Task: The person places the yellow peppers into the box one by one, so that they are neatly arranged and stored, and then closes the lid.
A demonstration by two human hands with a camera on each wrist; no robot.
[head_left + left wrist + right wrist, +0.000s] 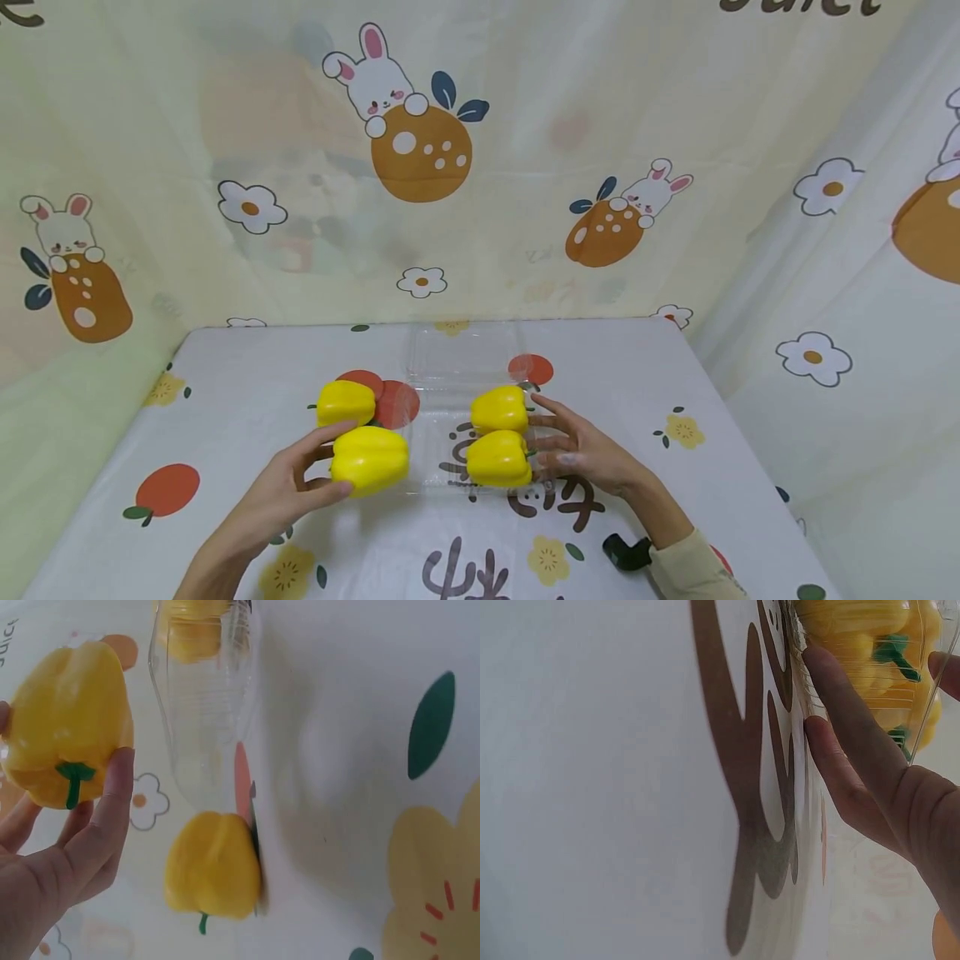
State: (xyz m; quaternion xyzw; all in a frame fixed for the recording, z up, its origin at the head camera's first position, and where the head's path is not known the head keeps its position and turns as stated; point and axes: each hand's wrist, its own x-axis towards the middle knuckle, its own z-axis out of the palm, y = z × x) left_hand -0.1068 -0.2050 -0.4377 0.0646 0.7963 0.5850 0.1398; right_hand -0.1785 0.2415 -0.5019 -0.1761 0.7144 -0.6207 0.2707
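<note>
My left hand (pixel 288 475) grips a yellow bell pepper (pixel 370 460), thumb on the near side and fingers on the far side, raised off the table. A green stem shows on this pepper in the left wrist view. Behind it, another yellow bell pepper (pixel 346 403) lies on the cloth. A clear plastic box (pixel 442 475) sits at the middle with its lid (pixel 465 350) folded back. Inside its right half lie two peppers, a far one (pixel 498 409) and a near one (pixel 499 459). Against the box's right wall rest the extended fingers of my right hand (pixel 588 454).
A white printed tablecloth (pixel 247 392) with fruit, flowers and lettering covers the table. Upright printed curtains (pixel 510 233) enclose the back and sides. Beside the right sleeve (pixel 693 567) is a small black object (pixel 626 552), its kind unclear.
</note>
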